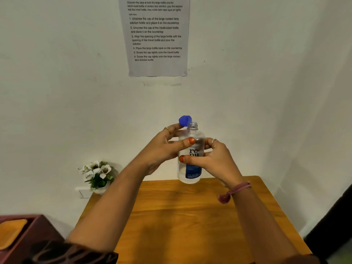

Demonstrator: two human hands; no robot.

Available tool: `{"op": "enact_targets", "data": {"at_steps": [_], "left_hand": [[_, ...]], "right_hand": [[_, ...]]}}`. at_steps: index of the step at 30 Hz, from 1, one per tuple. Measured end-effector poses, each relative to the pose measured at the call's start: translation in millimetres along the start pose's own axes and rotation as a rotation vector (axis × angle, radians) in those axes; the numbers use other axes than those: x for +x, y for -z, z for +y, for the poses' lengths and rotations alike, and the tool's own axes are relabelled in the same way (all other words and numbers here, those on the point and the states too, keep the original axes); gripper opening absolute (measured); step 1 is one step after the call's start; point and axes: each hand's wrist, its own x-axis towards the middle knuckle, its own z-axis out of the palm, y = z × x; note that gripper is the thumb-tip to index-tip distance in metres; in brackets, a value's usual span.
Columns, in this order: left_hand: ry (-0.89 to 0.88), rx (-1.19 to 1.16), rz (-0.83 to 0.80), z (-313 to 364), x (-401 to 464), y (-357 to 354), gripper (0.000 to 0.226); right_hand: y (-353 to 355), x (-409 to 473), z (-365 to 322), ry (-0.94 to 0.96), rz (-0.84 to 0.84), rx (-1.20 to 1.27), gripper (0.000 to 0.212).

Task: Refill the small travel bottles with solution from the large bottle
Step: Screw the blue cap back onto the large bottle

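- Two hands hold one thing between them: the large bottle (191,159) is lifted in the air above the far edge of the counter (190,216), and it does not touch the wood.
- The right hand (215,161) has a closed grip around the middle of the bottle, with the thumb across the label and the other fingers behind it.
- The left hand (163,147) also touches the bottle, its thumb pressed on the shoulder. At the same time its fingertips pinch the blue cap (185,120), so this grip is closed on the cap.
- The cap is already off. It sits just beside the open neck (192,126), a little to the left and a little higher, and I see the thread of the neck bare.
- The long axis of the bottle stands nearly upright, with the mouth pointing up and slightly away from the person. The liquid inside is clear, and I cannot tell the level.
- I judge that the first step, to unscrew the large cap, is done, and the cap must now go down on the counter. The left hand is the one to do this, because it has the cap, while the right hand alone can carry the bottle.
- No small travel bottle is visible on the counter, so I cannot say where the pouring will happen.
- Beyond the far left corner stands a small pot of white flowers (98,174), well apart from the hands.
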Motion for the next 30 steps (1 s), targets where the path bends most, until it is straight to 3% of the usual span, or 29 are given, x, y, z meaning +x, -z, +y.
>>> {"op": "enact_targets", "data": {"at_steps": [5, 15, 21, 30], "left_hand": [[-0.062, 0.108, 0.003, -8, -2, -2, 0.055], [-0.133, 0.034, 0.08, -9, -4, -5, 0.045], [-0.191, 0.065, 0.266, -3, 0, 2, 0.04], [-0.31, 0.337, 0.362, 21, 6, -5, 0.028]], "right_hand": [[-6, -5, 6, 0.021, 0.024, -0.039, 0.055], [-5, -4, 1, 0.022, 0.012, -0.104, 0.058], [-6, -6, -4, 0.003, 0.002, -0.106, 0.06], [-8, -12, -7, 0.013, 0.011, -0.137, 0.06]]}}
